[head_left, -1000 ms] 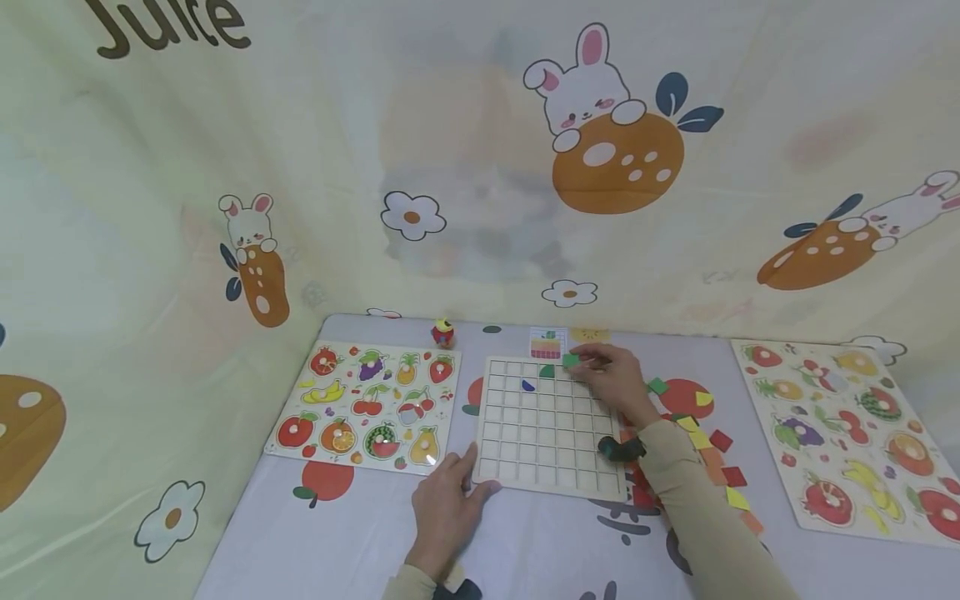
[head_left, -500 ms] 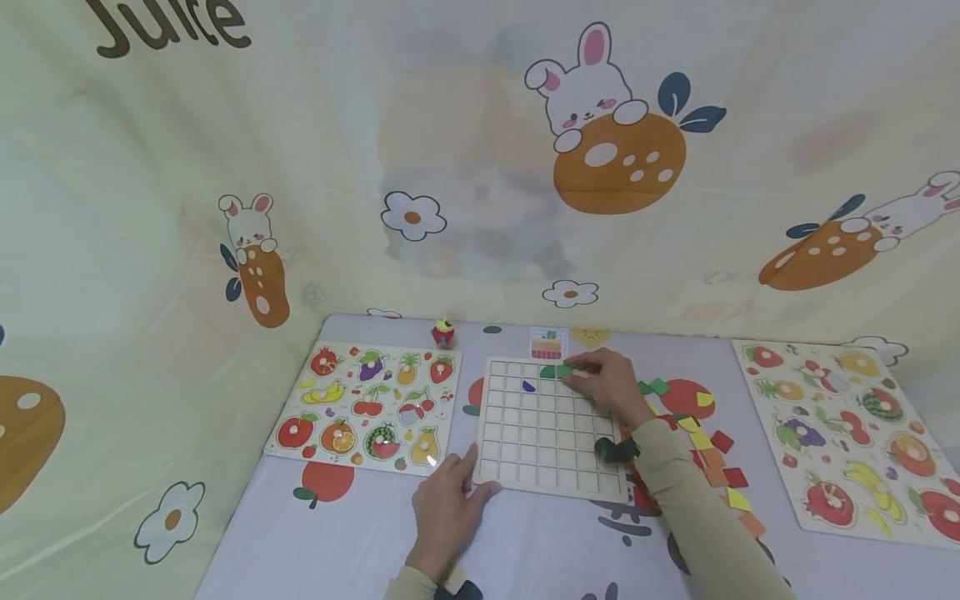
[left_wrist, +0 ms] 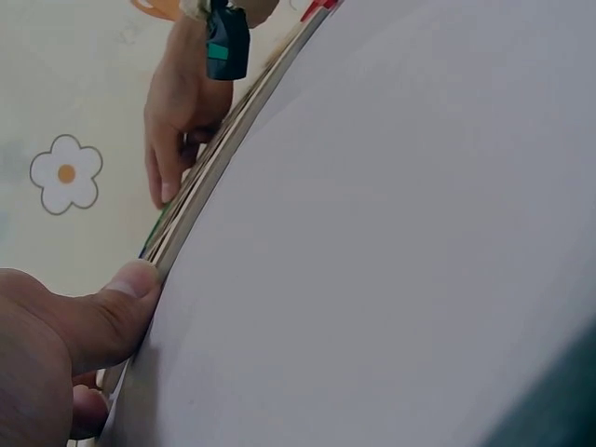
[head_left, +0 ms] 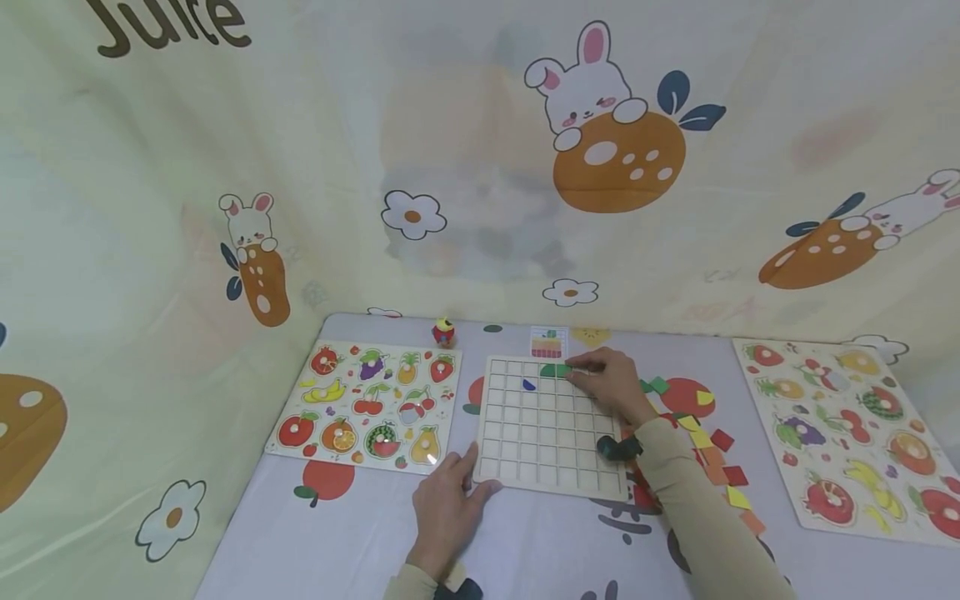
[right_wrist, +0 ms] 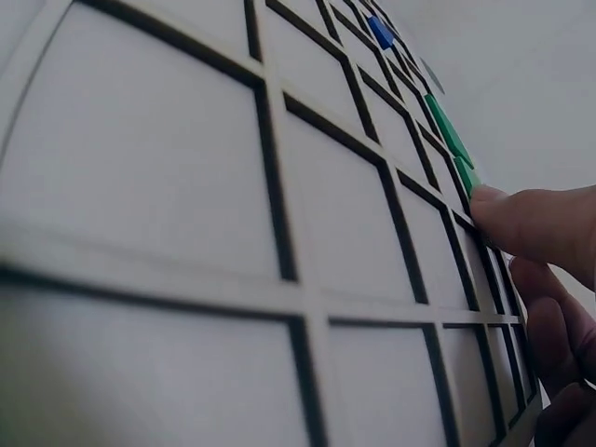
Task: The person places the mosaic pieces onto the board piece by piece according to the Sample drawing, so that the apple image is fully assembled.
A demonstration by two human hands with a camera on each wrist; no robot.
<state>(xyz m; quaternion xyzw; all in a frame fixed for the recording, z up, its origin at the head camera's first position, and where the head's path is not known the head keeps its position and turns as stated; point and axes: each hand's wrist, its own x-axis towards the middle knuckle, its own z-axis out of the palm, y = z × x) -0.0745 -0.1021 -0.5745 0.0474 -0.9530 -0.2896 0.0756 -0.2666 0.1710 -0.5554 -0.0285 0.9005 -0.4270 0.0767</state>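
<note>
Pressing straight-fingered, the right grip point(head_left: 609, 382) touches the green tile point(head_left: 563, 371) at its fingertips.

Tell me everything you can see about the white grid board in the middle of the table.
The grid board is a flat, pale, wood-looking square tray divided into small square cells, lying flat on the table. Most cells are bare; a blue piece and green pieces sit near its far edge. The left hand holds its near left corner; the right hand touches the green pieces.
</note>
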